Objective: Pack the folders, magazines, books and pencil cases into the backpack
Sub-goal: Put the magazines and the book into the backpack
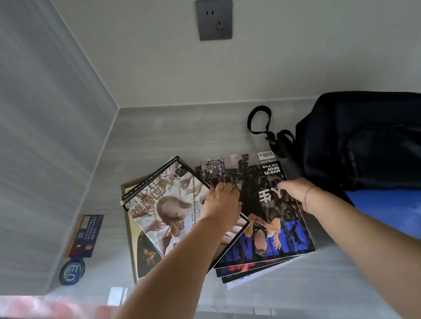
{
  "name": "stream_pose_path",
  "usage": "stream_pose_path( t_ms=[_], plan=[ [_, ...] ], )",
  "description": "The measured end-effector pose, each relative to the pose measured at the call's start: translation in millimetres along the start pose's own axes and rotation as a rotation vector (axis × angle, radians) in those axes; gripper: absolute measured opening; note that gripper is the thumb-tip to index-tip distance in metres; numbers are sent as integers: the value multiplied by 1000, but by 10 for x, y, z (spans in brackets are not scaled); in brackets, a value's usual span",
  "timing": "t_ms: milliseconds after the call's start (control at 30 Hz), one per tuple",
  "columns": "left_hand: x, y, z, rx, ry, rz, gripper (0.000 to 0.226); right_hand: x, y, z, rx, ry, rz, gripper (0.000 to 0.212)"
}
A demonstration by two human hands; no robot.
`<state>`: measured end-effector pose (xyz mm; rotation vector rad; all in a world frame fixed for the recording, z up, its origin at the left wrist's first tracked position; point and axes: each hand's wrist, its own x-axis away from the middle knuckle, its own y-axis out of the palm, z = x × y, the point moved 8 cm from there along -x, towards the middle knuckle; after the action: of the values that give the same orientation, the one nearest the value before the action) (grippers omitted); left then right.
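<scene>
A black backpack [374, 141] lies on the grey table at the right, with a blue folder [405, 214] showing under its near side. To its left sits a stack of magazines topped by a dark basketball magazine [269, 205]. A second pile lies further left, and a pale-cover magazine [167, 207] rests tilted on top of it. My left hand [223, 201] grips the right edge of the pale-cover magazine. My right hand [296, 192] holds the right edge of the basketball magazine, next to the backpack.
A dark wall socket [215, 19] is on the wall behind. A small booklet [86, 235] and a round blue badge [72, 271] lie at the table's left, against the side wall. A pink checked cloth [19, 302] is at the lower left.
</scene>
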<state>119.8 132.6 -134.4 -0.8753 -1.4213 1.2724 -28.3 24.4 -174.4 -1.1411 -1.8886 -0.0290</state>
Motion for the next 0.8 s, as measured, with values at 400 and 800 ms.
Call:
stream_pose_path(
  t_ms=[400,800],
  plan=[
    [291,1,-28,55,-3,60,30,104,148,-88,250,-90,-66,31],
    [434,16,-158,-40,-47,66,28,90,136,140,47,-25,-148,66]
  ],
)
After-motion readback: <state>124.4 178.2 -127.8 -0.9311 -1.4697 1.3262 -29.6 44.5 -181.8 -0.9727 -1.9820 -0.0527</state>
